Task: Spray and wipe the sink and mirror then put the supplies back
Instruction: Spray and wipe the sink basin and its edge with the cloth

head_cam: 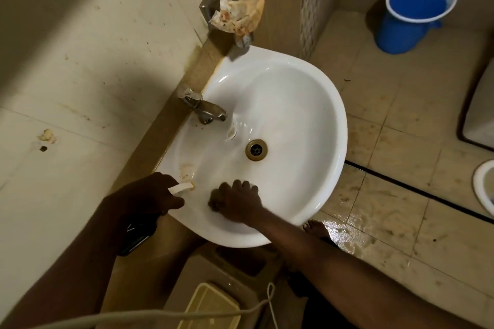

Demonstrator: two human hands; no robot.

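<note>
Head view, looking down on a white wall-mounted sink (307,104). The basin is wet and glossy; a brass-coloured drain (256,150) sits near its centre, and a chrome tap (205,109) stands on the rim at 9 o'clock from the drain, spout toward the bowl. Brownish staining marks the rim at 8 o'clock from the drain.

The left hand (152,195), at 8 o'clock from the drain, is curled around the neck of a dark spray bottle (139,232); the bottle's white nozzle (181,187) projects past the fingers over the sink's rim, pointing toward the bowl. The bottle body hangs below the hand, outside the basin.

The right hand (235,201) lies inside the bowl at 6 o'clock from the drain, knuckles up, fingers bent downward against the porcelain. It cannot be told whether anything is held beneath it; the hand is blurred.

On the wall at 12 o'clock from the tap, a metal soap holder (213,2) carries a crumpled, stained wrapper (238,17). The wall tiles (80,61) show dark spots and a chipped patch.

On the floor, a blue bucket (411,19) with a white rim stands at 2 o'clock from the sink, well apart. The floor tiles (401,141) are wet and stained at 4 o'clock, just beside a bare foot (316,228). A yellowish plastic container (211,307) sits under the sink, crossed by a pale cord (160,315).
</note>
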